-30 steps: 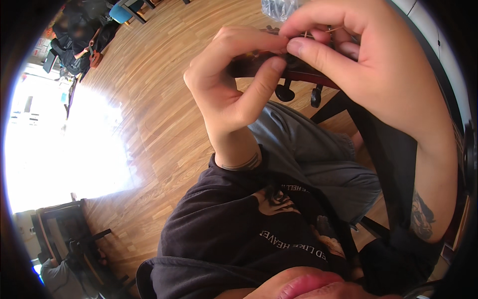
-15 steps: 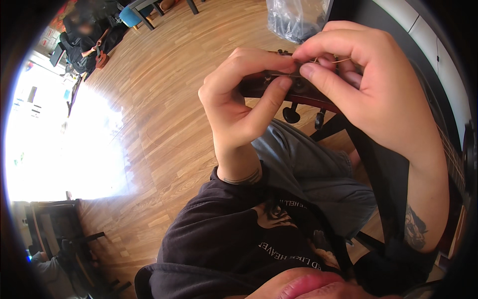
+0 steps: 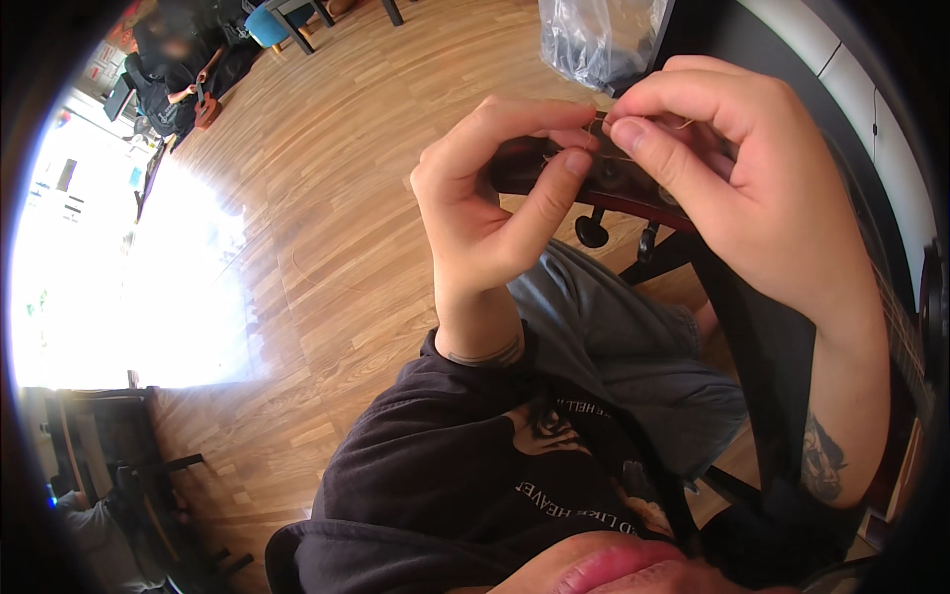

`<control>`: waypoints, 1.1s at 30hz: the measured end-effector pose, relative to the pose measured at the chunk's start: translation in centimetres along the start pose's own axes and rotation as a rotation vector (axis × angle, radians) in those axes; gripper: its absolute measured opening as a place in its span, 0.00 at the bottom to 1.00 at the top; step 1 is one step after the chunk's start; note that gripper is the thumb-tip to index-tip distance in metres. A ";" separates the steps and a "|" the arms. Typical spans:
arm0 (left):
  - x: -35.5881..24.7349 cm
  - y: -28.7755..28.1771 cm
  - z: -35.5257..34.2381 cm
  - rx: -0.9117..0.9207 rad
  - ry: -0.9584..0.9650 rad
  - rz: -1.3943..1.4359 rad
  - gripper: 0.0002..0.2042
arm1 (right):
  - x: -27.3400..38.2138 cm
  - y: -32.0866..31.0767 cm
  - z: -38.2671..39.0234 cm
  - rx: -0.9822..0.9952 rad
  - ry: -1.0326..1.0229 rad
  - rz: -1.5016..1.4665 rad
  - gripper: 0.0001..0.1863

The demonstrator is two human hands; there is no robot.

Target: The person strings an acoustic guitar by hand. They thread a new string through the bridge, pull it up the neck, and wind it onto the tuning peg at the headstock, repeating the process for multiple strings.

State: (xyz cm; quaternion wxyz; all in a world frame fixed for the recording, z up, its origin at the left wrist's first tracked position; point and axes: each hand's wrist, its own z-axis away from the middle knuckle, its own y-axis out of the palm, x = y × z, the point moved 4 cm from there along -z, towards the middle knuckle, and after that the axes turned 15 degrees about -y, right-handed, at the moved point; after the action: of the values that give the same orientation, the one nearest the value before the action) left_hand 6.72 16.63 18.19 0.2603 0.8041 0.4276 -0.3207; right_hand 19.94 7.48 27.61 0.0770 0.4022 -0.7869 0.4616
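A dark reddish-brown guitar headstock (image 3: 633, 188) lies under my fingers, with black tuning pegs (image 3: 592, 232) along its near side. My right hand (image 3: 752, 188) is above it, thumb and index finger pinching a thin copper-coloured guitar string (image 3: 685, 125) whose end curls out behind the fingertips. At the headstock's left end, my left hand (image 3: 490, 193) is curled, its thumb close to the bent fingers. Whatever lies between those left fingertips is too small to make out. Steel strings (image 3: 899, 332) run along the neck by my right forearm, which hides much of the guitar.
A clear plastic bag (image 3: 599, 45) stands beyond my hands, next to a black panel. At the far left a person sits holding a small guitar (image 3: 206, 109), near a blue stool (image 3: 265, 28). Dark furniture (image 3: 124, 445) stands at lower left on the wooden floor (image 3: 327, 238).
Both hands and the headstock have shifted slightly right in view. The fingertips of my two hands are a little further apart, and the string's end sticks out less beyond my right fingers.
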 end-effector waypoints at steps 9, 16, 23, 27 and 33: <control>0.4 -0.1 0.0 0.001 0.030 -0.003 0.11 | 0.6 0.4 0.4 -0.099 -0.133 -0.006 0.07; 0.1 0.1 0.1 -0.012 0.059 -0.034 0.12 | -1.1 -0.2 0.1 0.018 -0.027 -0.019 0.06; 0.5 0.3 0.0 0.018 0.029 -0.012 0.11 | -1.3 -0.3 0.5 0.012 -0.030 0.002 0.06; 0.4 0.1 0.3 0.021 -0.020 0.016 0.09 | -1.5 -0.1 0.5 0.037 -0.034 0.008 0.06; 0.3 -0.5 0.4 0.116 0.065 -0.003 0.11 | -1.4 -0.2 0.5 0.059 -0.033 0.031 0.06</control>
State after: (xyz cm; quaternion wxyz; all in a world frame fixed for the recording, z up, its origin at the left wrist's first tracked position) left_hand 6.34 16.73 17.65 0.1987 0.8272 0.4177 -0.3190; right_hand 21.16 7.80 26.72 0.0448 0.3997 -0.7804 0.4788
